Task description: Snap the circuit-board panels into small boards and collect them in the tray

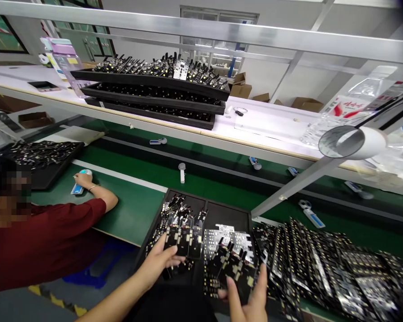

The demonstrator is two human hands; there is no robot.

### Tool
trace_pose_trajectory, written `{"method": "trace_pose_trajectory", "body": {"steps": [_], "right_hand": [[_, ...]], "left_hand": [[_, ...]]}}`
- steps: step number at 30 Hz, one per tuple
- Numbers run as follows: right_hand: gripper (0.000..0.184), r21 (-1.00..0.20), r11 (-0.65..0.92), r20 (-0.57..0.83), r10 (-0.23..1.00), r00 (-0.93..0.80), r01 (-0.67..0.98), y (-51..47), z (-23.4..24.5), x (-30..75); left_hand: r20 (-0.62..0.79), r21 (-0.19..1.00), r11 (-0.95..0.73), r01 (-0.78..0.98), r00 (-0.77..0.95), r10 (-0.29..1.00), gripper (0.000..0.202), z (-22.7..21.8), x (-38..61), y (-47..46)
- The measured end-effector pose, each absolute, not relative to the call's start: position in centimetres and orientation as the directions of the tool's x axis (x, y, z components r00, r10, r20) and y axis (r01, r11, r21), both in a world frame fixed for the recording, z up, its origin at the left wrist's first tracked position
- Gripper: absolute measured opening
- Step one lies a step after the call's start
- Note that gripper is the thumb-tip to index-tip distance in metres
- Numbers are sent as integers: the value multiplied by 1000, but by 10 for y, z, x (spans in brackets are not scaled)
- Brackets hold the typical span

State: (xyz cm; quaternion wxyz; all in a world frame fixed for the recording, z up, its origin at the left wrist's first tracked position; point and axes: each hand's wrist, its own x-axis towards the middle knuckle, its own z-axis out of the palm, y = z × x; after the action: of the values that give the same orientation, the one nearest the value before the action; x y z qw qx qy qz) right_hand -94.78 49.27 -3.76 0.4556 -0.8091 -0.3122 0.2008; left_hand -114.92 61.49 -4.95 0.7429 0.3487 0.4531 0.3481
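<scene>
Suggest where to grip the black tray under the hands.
Probably the far rim of the black tray, coming from above and beyond it. That edge shows bare, while circuit boards fill the middle and the left hand and right hand cover the near side.

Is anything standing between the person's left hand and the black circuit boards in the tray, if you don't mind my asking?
Nothing visible stands in the way: the left hand is already against the black circuit boards, which lie in the black tray, and no other object lies between them.
</scene>
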Motion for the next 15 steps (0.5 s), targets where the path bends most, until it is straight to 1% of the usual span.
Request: {"method": "trace_pose_trajectory", "body": {"steps": [1,2,4,6,7,8,10,13,15], "right_hand": [[82,-878,-371,-80,736,672,302,496,-38,-941],[70,-903,-332,-112,795,596,273,500,-39,-938],[51,-957,-240,-162,909,384,163,508,-43,-940],[42,-973,-229,-218,957,192,34,516,-44,-951],[40,-970,-242,-240,962,128,2,521,-43,-957],[38,-970,-244,-243,965,95,-5,525,-41,-963],[38,-978,-204,-199,975,98,45,532,-35,-974],[40,-982,-123,-97,980,175,144,538,-32,-985],[38,-975,-102,-58,974,217,197,537,-34,-991]], "left_hand": [[-432,829,520,-207,356,829,78,-45,-1153,617],[-420,830,519,-205,383,823,76,-40,-1155,618],[-375,844,502,-191,459,806,70,-31,-1157,617],[-325,865,474,-165,535,780,64,-25,-1156,614],[-305,877,457,-145,568,764,62,-24,-1155,612],[-289,890,438,-123,592,752,62,-23,-1153,610],[-258,923,377,-78,603,755,59,-24,-1151,607],[-241,953,304,-24,550,799,53,-28,-1149,602],[-265,952,305,4,504,822,51,-33,-1148,598]]}}
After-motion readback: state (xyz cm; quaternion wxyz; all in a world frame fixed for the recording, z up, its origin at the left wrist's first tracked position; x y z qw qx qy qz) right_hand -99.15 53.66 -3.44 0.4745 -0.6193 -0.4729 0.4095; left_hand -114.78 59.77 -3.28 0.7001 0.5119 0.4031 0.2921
